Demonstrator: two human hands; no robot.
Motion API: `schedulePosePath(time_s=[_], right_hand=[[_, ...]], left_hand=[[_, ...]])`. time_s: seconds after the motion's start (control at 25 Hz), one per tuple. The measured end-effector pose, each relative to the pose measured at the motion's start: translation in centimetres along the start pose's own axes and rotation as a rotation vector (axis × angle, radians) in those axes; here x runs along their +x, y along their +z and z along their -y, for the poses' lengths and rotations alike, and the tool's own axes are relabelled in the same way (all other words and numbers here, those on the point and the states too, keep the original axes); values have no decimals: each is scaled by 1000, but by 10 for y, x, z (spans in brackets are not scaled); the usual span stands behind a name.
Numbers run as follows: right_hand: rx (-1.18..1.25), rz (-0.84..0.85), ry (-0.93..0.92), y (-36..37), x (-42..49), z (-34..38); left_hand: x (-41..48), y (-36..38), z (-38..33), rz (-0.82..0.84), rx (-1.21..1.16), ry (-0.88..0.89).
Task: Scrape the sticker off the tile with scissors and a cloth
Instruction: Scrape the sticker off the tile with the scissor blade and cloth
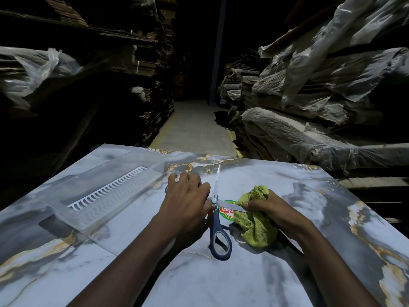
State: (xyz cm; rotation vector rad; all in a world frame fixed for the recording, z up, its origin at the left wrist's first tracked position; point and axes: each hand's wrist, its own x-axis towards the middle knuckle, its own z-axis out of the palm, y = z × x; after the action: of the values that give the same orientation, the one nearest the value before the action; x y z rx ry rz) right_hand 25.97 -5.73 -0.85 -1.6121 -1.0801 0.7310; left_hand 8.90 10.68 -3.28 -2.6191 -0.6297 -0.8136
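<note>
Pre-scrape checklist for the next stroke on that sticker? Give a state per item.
1. Scissors are open with one blade lying across the sticker: ok.
2. Left hand holds the scissors by the far handle: ok.
3. Right hand grips the cloth: ok.
4. Right thumb is clear of the blade tip: not ok, it sits against it.
5. Sticker edge is lifted: cannot tell, blade and cloth cover part of it.
6. Clear tray sits apart from the scissors, to the left: ok.

Upside-down "elsa" on the sticker [226,214]
</note>
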Motion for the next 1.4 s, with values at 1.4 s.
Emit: schedulePosePath(time_s=[1.4], right_hand=[[-543,-700,-548,16,5,0]], left_hand=[[0,-22,-32,247,-695,-425]])
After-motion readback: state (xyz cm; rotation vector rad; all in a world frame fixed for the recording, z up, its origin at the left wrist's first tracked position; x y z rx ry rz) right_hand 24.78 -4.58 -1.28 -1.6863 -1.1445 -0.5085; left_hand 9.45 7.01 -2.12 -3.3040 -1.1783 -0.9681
